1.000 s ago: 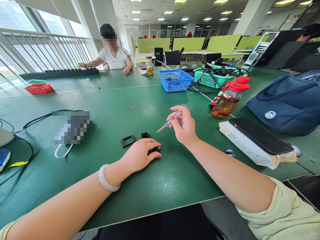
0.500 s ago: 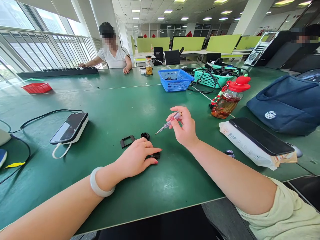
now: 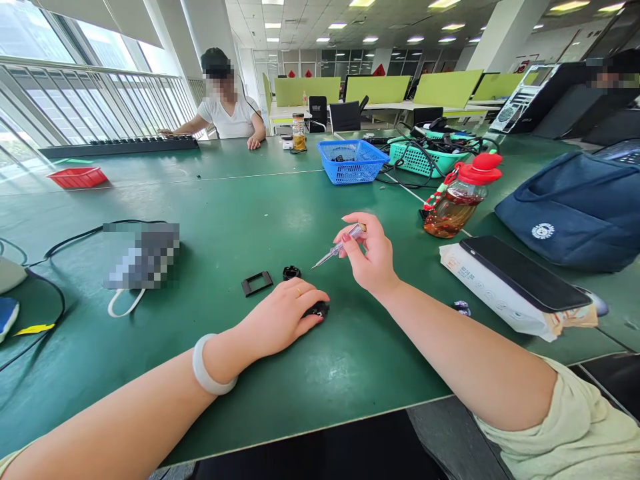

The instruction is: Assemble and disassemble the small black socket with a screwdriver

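Note:
My left hand [image 3: 283, 317] rests on the green table, its fingers closed round a small black part [image 3: 318, 309] that is mostly hidden under them. Just beyond those fingers lies a small round black piece [image 3: 291, 273]. To its left a flat black rectangular frame [image 3: 257, 283] lies on the tabletop. My right hand [image 3: 369, 250] is raised slightly above the table and pinches a screwdriver [image 3: 345, 245] with a clear handle. The screwdriver's thin metal tip points down and left, near the round piece but apart from it.
A blurred device [image 3: 145, 257] with a cable lies at left. On the right are a white packet [image 3: 500, 290] with a black phone on it, a red-lidded bottle [image 3: 453, 207] and a navy bag [image 3: 575, 213]. Blue basket [image 3: 353, 163] stands farther back. A person sits opposite.
My left hand has shifted slightly right, and its fingers have closed in on the black part. My right hand holds the screwdriver in nearly the same place.

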Tool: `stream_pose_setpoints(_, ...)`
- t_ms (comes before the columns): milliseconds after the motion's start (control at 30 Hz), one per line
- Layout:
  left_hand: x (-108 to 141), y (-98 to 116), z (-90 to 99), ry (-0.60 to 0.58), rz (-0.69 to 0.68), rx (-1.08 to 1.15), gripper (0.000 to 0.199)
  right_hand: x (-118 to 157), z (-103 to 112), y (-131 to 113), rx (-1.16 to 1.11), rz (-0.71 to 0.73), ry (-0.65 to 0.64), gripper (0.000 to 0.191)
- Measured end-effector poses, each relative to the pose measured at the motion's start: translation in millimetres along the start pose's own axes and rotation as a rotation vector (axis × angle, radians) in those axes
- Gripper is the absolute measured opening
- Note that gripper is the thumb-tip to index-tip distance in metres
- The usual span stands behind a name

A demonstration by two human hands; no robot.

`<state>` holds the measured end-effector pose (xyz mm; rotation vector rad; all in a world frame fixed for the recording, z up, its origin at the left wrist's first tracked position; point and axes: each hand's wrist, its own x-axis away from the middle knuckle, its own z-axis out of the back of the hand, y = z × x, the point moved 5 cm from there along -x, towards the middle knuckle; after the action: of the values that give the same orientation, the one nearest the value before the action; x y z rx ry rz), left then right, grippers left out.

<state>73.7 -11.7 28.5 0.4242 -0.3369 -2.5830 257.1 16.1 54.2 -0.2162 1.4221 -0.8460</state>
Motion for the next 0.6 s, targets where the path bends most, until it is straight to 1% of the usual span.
stream_pose_setpoints(100,-1.9,-9.8,10.2,0.129,0.06,-0.055,0.026,-0.3,0.0,-0.3,0.0,-0.002,-0.001,0.023)
stream_pose_setpoints(200,-3.0,-32.4,22.7,0.257,0.2,-0.081,0.028,-0.5,-0.1,-0.2,0.009,-0.005,-0.002,0.023)
stream_pose_setpoints(267,-4.3,-47.4,26.6,0.284,0.257,-0.042,0.027,-0.5,-0.1,-0.3,0.011,-0.001,0.001,0.022)
stream_pose_setpoints(300,-5.7,-53.0,26.0,0.259,0.254,-0.002,0.026,-0.5,0.1,-0.5,0.011,0.003,0.004,0.022)
stream_pose_setpoints(367,-8.9,-59.0,20.5,0.147,0.204,0.091,0.022,-0.6,0.6,-0.7,0.012,0.009,0.012,0.02)
stream_pose_setpoints(433,-10.2,-60.3,14.3,0.032,0.155,0.15,0.02,-0.8,1.2,-0.3,0.02,0.005,0.013,0.019)
stream_pose_setpoints(467,-10.0,-60.4,12.2,-0.003,0.148,0.162,0.021,-1.0,1.4,0.2,0.024,0.0,0.012,0.019)
stream_pose_setpoints(533,-8.5,-60.5,10.3,-0.029,0.155,0.162,0.023,-1.2,2.0,1.2,0.033,-0.01,0.014,0.019)
stream_pose_setpoints(600,-6.4,-61.2,10.3,-0.015,0.182,0.15,0.024,-1.3,2.4,2.2,0.041,-0.015,0.02,0.019)
